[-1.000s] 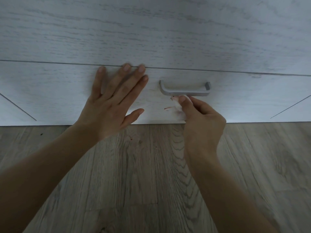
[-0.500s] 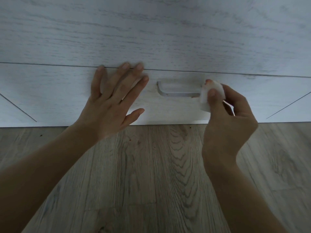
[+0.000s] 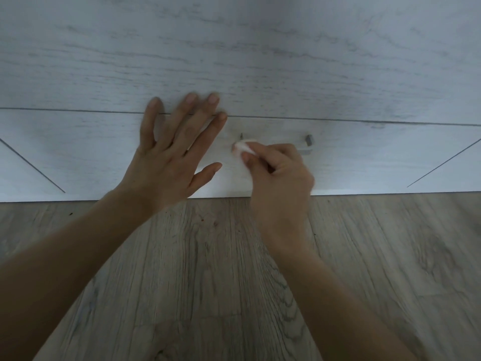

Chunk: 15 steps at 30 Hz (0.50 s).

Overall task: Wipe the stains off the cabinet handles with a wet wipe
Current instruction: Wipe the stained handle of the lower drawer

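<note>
A grey bar handle (image 3: pixel 307 145) is fixed to the lowest white drawer front (image 3: pixel 364 162) of the cabinet. Only its right end shows; the rest is behind my right hand (image 3: pixel 278 173). That hand pinches a small folded white wet wipe (image 3: pixel 243 147) and presses it against the handle's left end. My left hand (image 3: pixel 171 155) lies flat on the drawer front just left of the handle, fingers spread, with the fingertips reaching over the seam above.
A larger white wood-grain cabinet panel (image 3: pixel 234 53) fills the top of the view. Grey wood-look floor (image 3: pixel 234 282) runs from the cabinet's foot toward me, with a few tiny dark specks near the base.
My right hand has swept the wipe from the handle's right end to its left end. Before that it was below the handle, where reddish marks showed. My left hand stayed in place.
</note>
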### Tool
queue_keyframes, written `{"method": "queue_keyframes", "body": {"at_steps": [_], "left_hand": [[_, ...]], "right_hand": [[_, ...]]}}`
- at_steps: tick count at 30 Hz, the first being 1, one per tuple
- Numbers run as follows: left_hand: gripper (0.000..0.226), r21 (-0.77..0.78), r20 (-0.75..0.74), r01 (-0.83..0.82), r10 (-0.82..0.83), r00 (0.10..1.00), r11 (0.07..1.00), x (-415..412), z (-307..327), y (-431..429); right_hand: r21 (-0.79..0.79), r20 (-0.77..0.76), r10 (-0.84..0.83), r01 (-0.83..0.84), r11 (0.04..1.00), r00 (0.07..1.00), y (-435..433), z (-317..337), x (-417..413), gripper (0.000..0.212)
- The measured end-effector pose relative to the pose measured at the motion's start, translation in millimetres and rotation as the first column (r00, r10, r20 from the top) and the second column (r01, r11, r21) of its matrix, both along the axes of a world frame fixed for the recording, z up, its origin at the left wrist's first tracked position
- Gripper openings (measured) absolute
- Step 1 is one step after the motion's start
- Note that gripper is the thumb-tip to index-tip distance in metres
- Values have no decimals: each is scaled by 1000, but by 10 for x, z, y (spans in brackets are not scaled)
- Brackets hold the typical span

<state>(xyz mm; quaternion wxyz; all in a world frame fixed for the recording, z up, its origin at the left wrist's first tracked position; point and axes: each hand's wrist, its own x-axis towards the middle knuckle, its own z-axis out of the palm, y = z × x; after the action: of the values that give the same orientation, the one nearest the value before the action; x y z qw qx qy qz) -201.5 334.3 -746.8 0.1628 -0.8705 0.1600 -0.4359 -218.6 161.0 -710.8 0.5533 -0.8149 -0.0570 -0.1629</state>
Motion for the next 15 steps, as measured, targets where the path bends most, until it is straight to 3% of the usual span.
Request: {"method": "queue_keyframes", "body": {"at_steps": [2,7,12,15], "left_hand": [[64,10,9,-18,18,1000,1000,-12,39,-4],[62,7,-23,-75,76,997,997,-88,145,-21],[60,108,-190,-139,158,969,984,-304,419,-30],[59,43,-358,-171,175,917,984,-543,721,-115]], "right_hand": [[47,-34,42,-41,998,999,33,12,-21,18],[254,-142,-70,105,961,987,-92,102,52,15],[264,-269,-18,91,960,963,-268,445,175,13],[190,-332,-16,84,978,943,-372,757,138,6]]}}
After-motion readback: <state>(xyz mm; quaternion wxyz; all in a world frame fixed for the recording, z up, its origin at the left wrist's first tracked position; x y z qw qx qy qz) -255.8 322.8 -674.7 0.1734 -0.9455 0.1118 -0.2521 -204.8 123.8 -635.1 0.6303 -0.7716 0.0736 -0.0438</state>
